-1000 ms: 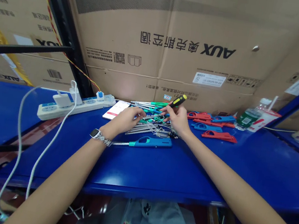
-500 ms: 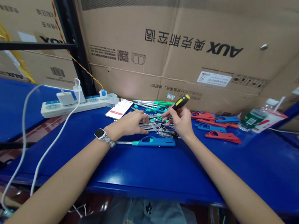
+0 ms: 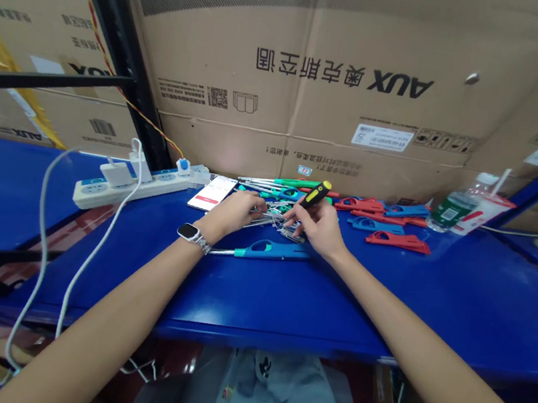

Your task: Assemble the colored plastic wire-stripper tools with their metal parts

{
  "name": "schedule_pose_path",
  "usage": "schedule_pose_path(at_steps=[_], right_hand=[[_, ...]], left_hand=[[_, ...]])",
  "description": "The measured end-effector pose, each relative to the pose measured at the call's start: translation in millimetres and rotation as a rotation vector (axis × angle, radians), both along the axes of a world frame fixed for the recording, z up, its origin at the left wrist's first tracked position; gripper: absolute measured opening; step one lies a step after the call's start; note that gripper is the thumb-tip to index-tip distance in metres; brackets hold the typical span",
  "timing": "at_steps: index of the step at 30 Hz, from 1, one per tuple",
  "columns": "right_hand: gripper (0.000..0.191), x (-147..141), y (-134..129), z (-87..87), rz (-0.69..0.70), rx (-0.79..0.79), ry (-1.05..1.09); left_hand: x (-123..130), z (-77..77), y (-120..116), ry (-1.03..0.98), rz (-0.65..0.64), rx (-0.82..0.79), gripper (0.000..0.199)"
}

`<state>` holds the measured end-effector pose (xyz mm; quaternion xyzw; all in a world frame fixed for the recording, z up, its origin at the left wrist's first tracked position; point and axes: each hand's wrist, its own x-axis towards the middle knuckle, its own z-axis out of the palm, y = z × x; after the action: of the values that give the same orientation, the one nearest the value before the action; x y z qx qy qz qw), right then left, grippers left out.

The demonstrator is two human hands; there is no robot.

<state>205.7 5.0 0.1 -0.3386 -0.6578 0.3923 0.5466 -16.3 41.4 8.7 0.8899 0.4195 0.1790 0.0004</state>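
Observation:
My right hand (image 3: 321, 228) is closed around a screwdriver (image 3: 316, 195) with a yellow and black handle, which slants up to the right. Its shaft is hard to see among the parts below. Opposite it, my left hand (image 3: 237, 211) has its fingers bent together at the left side of a heap of thin metal parts (image 3: 274, 216); what they pinch is too small to make out. In front of both hands lies a blue lighter (image 3: 274, 251) with a green collar and a metal tube. Green and blue lighters (image 3: 296, 183) with long metal tubes lie behind the heap.
Several red and blue lighter casings (image 3: 397, 240) lie to the right, by a bottle (image 3: 449, 211) and a cup (image 3: 478, 219). On the left are a phone (image 3: 213, 193) and a white power strip (image 3: 155, 183) with cables. Large cardboard boxes (image 3: 295, 24) stand behind the blue table (image 3: 283, 311).
My right hand and the screwdriver have shifted slightly left, closer to my left hand. My left fingers have drawn closer together at the heap. The view has moved a little.

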Motion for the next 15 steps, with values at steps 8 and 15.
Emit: schedule_pose_path(at_steps=[8, 15], right_hand=[[0.027, -10.2, 4.0, -14.2, 0.065, 0.002, -0.095], [0.036, -15.9, 8.9, -16.9, 0.1, -0.048, -0.047]], left_hand=[[-4.8, 0.0, -1.2, -0.082, 0.009, -0.041, 0.017], [-8.6, 6.2, -7.0, -0.124, -0.003, -0.093, 0.012]])
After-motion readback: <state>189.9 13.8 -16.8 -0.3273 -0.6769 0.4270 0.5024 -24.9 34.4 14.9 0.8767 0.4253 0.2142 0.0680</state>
